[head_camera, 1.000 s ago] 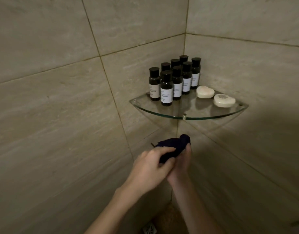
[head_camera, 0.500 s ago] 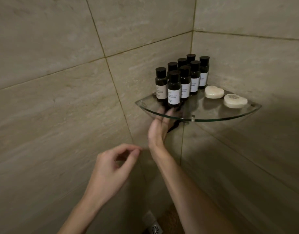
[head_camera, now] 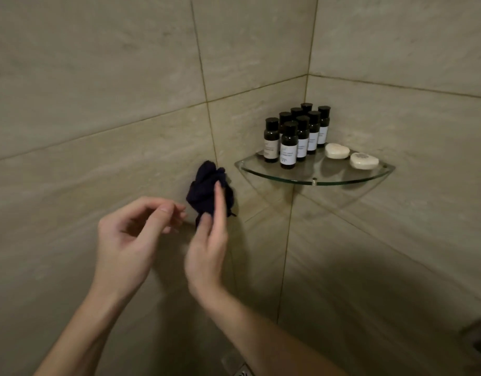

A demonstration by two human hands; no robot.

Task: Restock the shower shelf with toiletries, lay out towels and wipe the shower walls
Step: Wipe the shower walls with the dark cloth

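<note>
Walls (head_camera: 98, 131): large beige stone-look tiles with thin grout lines; two walls meet in a corner on the right, and the lower right lies in shadow.
Shelf (head_camera: 342, 181): a clear glass quarter-round fixed into that corner, far right of the hands.
Arms: two bare forearms reach up from the near edge toward the left wall.
Left hand (head_camera: 130, 237): loosely curled, thumb and fingertips close together but gripping nothing, just left of the cloth.
Right hand (head_camera: 208, 248): raised beside the left hand, blurred; thumb and forefinger pinch the lower part of the cloth.
Cloth (head_camera: 205, 189): a small dark bunched rag, held up against or just off the left wall, left of the shelf and slightly below its rim. Contact with the tile cannot be told.
Bottles (head_camera: 297, 134): eight small dark bottles with black caps and white labels, upright in a tight cluster at the far left of the shelf.
Soaps (head_camera: 337, 151): two pale wrapped bars lying flat on the right side of the shelf, one just nearer than the other.
Drain (head_camera: 243, 371): a bit of metal grille at the bottom edge, between the forearms.
</note>
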